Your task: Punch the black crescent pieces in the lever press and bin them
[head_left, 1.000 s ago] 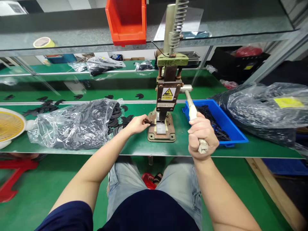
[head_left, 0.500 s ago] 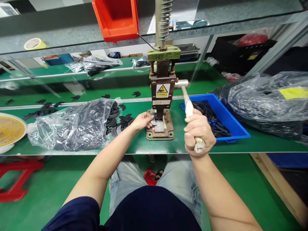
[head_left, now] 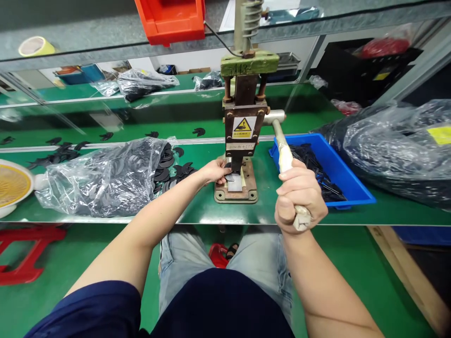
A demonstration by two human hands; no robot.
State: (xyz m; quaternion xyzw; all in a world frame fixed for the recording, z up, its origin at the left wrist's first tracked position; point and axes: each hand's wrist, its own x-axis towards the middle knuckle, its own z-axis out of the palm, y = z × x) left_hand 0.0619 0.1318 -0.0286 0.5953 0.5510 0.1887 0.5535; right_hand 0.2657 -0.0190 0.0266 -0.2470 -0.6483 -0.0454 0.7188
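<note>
In the head view a hand-lever press stands on the green bench, with a warning label on its front. My right hand is closed round the wrapped end of its lever, to the right of the press. My left hand pinches a small black curved piece at the press's base plate, under the ram. Part of that piece is hidden by my fingers and the ram. Loose black curved pieces spill from a clear plastic bag to the left of my left hand.
A blue tray with narrow black pieces sits right of the press. Behind it lies a big stuffed plastic bag. A fan is at the far left. Overhead, a shelf holds a red bin and a tape roll.
The view has shifted slightly, and the press appears a little farther right and tilted. Less of the black piece shows beside my left fingers. My right hand stays on the lever.
</note>
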